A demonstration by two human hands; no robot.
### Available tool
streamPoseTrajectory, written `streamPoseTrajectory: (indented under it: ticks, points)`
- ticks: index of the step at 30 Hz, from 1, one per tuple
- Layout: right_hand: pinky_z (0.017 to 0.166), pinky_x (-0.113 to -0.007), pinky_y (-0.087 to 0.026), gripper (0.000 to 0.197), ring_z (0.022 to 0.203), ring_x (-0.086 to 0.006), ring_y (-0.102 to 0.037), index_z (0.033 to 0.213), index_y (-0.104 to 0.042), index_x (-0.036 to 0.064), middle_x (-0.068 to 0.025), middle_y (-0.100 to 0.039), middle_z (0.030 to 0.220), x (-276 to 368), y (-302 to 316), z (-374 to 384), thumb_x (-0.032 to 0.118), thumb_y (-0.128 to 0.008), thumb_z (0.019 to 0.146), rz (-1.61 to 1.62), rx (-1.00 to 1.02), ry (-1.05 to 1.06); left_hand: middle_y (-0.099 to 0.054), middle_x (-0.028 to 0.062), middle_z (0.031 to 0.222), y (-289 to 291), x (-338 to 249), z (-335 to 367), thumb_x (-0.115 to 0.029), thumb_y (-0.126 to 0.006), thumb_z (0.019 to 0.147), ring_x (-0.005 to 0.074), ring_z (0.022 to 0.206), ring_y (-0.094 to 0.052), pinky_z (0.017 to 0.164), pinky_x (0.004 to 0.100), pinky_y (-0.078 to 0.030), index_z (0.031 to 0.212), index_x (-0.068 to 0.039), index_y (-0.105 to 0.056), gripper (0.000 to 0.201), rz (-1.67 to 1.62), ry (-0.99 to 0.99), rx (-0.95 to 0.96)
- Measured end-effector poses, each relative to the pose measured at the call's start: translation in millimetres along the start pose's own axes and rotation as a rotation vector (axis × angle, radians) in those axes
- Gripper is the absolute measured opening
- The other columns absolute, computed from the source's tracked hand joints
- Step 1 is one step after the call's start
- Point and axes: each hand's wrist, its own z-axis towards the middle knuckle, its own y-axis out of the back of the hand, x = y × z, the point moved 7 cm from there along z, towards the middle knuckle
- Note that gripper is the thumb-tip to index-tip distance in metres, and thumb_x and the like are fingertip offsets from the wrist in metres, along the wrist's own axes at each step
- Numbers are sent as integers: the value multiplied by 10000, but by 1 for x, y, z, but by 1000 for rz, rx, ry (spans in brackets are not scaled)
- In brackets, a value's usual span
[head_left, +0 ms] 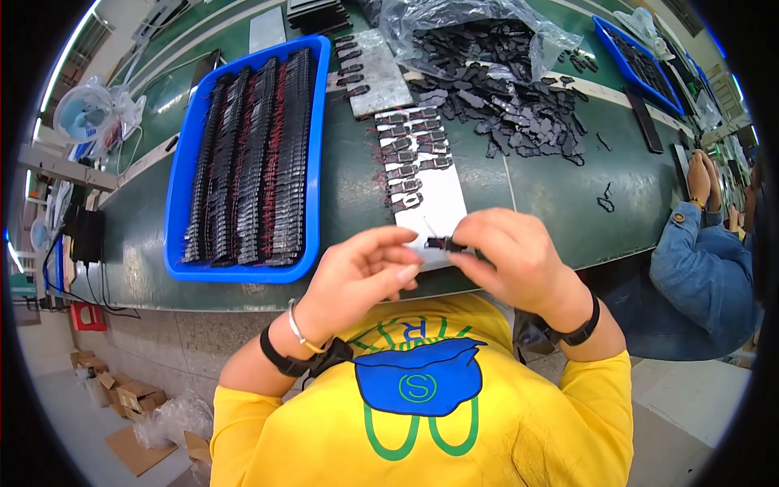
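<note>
- While the right hand (510,253) pinches a small black part (442,243), slackness could drop it.
- At its nine o'clock, the left hand's (363,266) grip is unclear.

White board (445,195) — smooth, matt; large tray (319,130) — glossy plastic.

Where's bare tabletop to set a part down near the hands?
Widest: green tabletop between the right hand and the black pieces; a narrower strip lies between blue tray and white board. Crowded: the tray, the board's upper part.
</note>
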Motion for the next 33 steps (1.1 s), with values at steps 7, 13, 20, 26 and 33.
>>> streamPoseTrajectory:
  ticks: [7,13,20,26,33]
  points:
    - [567,-346,-505,312,680,-275,-634,909,-618,6,-118,-636,835,16,-10,-9,18,-771,638,38,-15,-4,-685,100,876,-6,15,14,-37,-604,905,117,700,-648,609,221,-533,1067,21,-630,175,38,98,91]
    - [553,-342,-504,306,667,-277,-633,916,-632,2,-118,-638,825,15,-14,-20,16,-768,643,35,-44,-4,-668,32,838,-11,12,9,-51,-640,891,81,700,-625,617,207,-513,1010,-1,-648,129,3,53,84]
    - [537,-329,-502,291,643,-261,-630,936,-665,6,-110,-639,779,8,-10,-30,-2,-753,660,90,-57,-121,-680,106,987,-19,-2,2,33,-618,876,133,782,-668,665,215,-539,1010,8,-660,143,364,-313,81]
    - [523,-307,-494,275,634,-235,-630,940,-684,17,-98,-637,771,10,-6,-36,-10,-747,674,162,-111,-111,-673,138,1052,-26,-12,-4,59,-590,882,154,838,-677,716,229,-551,1008,5,-662,155,482,-534,190]
    - [512,-291,-487,249,620,-217,-622,912,-693,23,-86,-628,761,15,-1,-38,-10,-749,672,163,-142,-70,-671,157,1052,-19,4,-1,37,-595,883,178,802,-683,664,240,-556,1031,17,-647,158,77,-234,174]
